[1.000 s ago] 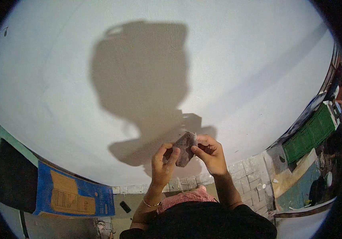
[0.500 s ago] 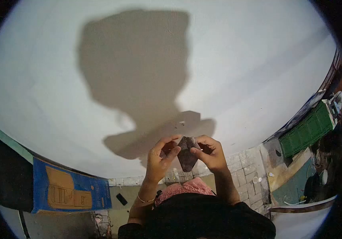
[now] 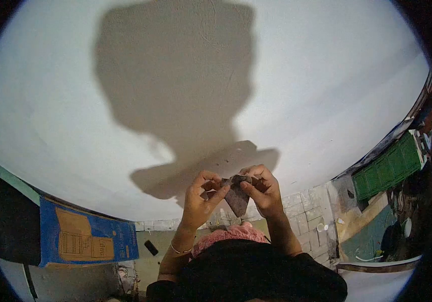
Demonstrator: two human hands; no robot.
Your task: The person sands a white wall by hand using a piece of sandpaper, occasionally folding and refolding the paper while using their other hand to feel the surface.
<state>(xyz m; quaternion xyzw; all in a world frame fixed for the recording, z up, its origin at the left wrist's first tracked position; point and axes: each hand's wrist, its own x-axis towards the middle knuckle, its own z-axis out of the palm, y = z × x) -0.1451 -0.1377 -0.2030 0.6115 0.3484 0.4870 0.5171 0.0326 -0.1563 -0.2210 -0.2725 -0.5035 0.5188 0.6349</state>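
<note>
Between my two hands is a dark grey-brown folded sheet (image 3: 237,201), rough-looking like sandpaper, its lower end tapering to a point. My left hand (image 3: 201,199) pinches the upper left edge between thumb and fingers. On the opposite side, my right hand (image 3: 265,195) grips the upper right edge, thumb pressed on the near face. The sheet's top edge is bent over toward me, with a darker fold showing between the thumbs. Both hands are held up in front of a white wall (image 3: 316,116), where the shadow of my head and hands falls.
A blue printed cardboard box (image 3: 87,236) stands at lower left, with a dark phone-like object (image 3: 151,247) on the floor beside it. Pale tiles or bricks (image 3: 304,211) run along the wall's foot. At right are a green crate-like panel (image 3: 387,166) and a white cup-like item (image 3: 322,227).
The sheet's top has been folded down toward me, so it looks shorter. My hands stay in nearly the same spot, and the head shadow has shifted slightly up the wall.
</note>
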